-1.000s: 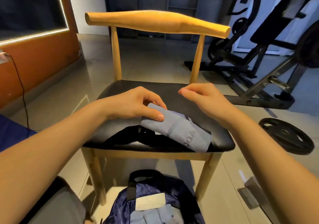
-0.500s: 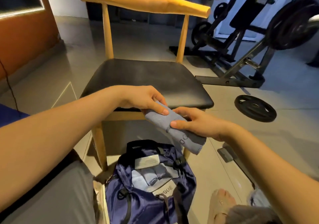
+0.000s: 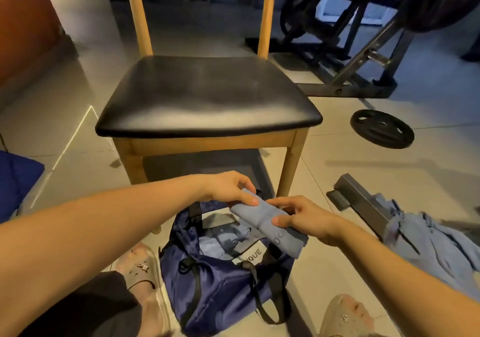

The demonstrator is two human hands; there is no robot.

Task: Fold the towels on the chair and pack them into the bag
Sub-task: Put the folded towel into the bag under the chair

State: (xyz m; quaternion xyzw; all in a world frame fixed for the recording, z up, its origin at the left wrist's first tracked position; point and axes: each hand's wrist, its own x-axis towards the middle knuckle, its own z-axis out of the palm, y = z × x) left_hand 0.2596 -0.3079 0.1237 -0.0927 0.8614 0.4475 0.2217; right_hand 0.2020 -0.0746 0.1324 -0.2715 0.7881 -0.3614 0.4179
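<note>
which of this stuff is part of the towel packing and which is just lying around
Job: folded grey-blue towel, gripped by left hand and right hand; open navy fabric bag; black-seated wooden chair.
Lying about: round black weight plate; black metal gym machine.

Our left arm (image 3: 109, 220) and right arm (image 3: 389, 266) are bare and reach forward and down, meeting near the middle. Our left hand (image 3: 228, 188) pinches the upper end of the towel (image 3: 259, 212), thumb on top, fingers curled behind. Our right hand (image 3: 304, 220) grips it just beside, thumb pressed on the near face, fingers curled over the far side.
</note>
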